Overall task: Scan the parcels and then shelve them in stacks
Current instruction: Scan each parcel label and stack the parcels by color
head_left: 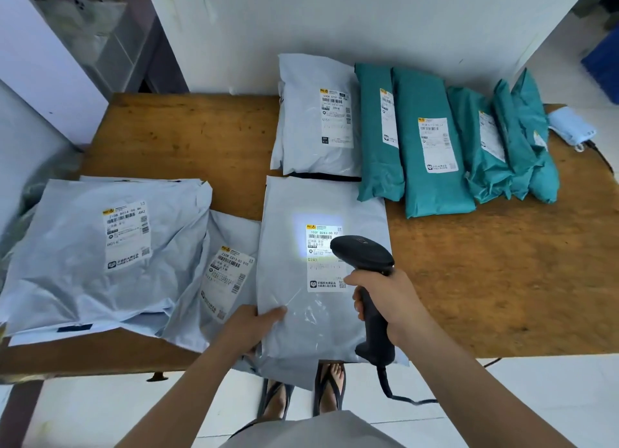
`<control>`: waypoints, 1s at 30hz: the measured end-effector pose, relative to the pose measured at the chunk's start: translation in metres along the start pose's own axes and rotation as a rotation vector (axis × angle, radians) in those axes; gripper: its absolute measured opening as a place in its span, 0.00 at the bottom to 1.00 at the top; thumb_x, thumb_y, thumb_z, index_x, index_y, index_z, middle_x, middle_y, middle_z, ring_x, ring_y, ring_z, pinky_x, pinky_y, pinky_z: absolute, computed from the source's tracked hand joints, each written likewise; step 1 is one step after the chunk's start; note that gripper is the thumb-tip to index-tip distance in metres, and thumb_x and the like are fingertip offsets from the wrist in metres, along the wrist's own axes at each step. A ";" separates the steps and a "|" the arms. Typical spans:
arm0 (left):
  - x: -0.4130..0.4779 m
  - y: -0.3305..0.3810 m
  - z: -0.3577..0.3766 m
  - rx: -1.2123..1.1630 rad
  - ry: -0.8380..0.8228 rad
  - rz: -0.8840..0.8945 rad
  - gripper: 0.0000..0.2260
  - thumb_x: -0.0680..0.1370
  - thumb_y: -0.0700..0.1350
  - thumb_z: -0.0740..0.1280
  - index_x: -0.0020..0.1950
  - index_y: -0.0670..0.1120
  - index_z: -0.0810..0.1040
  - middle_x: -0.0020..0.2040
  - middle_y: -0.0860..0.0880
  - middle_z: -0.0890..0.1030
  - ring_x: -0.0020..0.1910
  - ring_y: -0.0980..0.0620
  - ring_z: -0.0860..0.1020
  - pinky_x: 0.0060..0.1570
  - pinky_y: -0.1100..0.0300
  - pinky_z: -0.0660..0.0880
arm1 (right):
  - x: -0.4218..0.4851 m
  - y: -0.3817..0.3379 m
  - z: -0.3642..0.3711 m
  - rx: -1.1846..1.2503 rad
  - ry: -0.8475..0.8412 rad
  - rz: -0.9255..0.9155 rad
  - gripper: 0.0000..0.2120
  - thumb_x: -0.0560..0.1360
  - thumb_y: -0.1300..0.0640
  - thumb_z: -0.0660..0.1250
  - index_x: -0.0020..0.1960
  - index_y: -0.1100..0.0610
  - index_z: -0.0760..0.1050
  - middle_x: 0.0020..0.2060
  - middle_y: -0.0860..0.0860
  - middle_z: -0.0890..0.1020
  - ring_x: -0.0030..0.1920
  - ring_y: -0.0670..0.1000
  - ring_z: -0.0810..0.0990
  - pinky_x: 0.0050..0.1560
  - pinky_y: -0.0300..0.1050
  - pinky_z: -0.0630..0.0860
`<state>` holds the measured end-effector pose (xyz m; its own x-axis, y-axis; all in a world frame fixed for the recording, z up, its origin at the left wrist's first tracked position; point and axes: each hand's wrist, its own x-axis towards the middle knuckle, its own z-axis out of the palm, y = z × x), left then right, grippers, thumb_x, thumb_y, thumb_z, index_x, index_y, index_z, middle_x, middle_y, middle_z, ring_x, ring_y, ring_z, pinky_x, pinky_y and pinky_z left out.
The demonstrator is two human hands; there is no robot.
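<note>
Left of the flat pale grey plastic parcel at the near edge of your brown wooden table lies a large crumpled grey plastic mailer. Your left hand pinches that parcel's near left edge, thumb on top. Over its white label, your right hand grips a black handheld barcode scanner, which throws light on the label. Teal plastic mailers lie in a row beyond and right of the parcel.
</note>
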<state>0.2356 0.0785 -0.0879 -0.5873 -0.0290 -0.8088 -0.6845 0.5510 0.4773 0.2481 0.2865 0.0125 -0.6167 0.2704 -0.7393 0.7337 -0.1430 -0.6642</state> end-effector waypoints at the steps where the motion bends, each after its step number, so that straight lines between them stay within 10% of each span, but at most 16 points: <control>1: 0.000 -0.001 0.000 0.008 -0.002 0.008 0.18 0.73 0.56 0.69 0.38 0.40 0.78 0.29 0.42 0.79 0.28 0.44 0.78 0.28 0.62 0.72 | -0.001 0.000 0.000 0.000 0.003 -0.003 0.03 0.70 0.64 0.70 0.43 0.63 0.79 0.24 0.55 0.75 0.22 0.51 0.71 0.27 0.40 0.71; 7: 0.006 0.016 0.001 0.029 0.219 0.183 0.21 0.69 0.55 0.73 0.48 0.39 0.74 0.45 0.47 0.80 0.45 0.46 0.79 0.42 0.57 0.74 | -0.006 0.006 0.000 -0.011 0.003 -0.007 0.04 0.69 0.64 0.70 0.42 0.64 0.78 0.24 0.55 0.75 0.23 0.51 0.71 0.26 0.40 0.71; 15: -0.012 0.050 -0.035 0.145 0.373 0.421 0.04 0.75 0.40 0.63 0.48 0.42 0.74 0.41 0.48 0.77 0.48 0.42 0.77 0.40 0.58 0.72 | -0.009 0.014 0.000 0.000 -0.008 -0.033 0.03 0.70 0.65 0.70 0.42 0.64 0.77 0.25 0.56 0.75 0.23 0.51 0.71 0.26 0.40 0.70; 22: -0.030 0.013 -0.083 0.668 0.623 0.071 0.14 0.75 0.46 0.61 0.56 0.40 0.72 0.59 0.39 0.71 0.61 0.38 0.69 0.57 0.48 0.69 | -0.006 0.022 0.012 -0.083 -0.058 -0.024 0.07 0.70 0.64 0.70 0.36 0.64 0.74 0.24 0.57 0.73 0.21 0.53 0.69 0.28 0.43 0.68; 30: -0.003 0.003 -0.067 0.293 0.515 0.082 0.20 0.73 0.54 0.68 0.52 0.39 0.69 0.53 0.38 0.78 0.54 0.37 0.77 0.48 0.51 0.72 | -0.002 0.014 0.016 -0.090 -0.042 -0.030 0.05 0.70 0.64 0.70 0.43 0.65 0.77 0.27 0.57 0.75 0.21 0.51 0.71 0.25 0.40 0.70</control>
<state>0.2064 0.0240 -0.0609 -0.8172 -0.3370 -0.4676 -0.5234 0.7736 0.3573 0.2549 0.2684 0.0024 -0.6486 0.2329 -0.7246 0.7365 -0.0485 -0.6747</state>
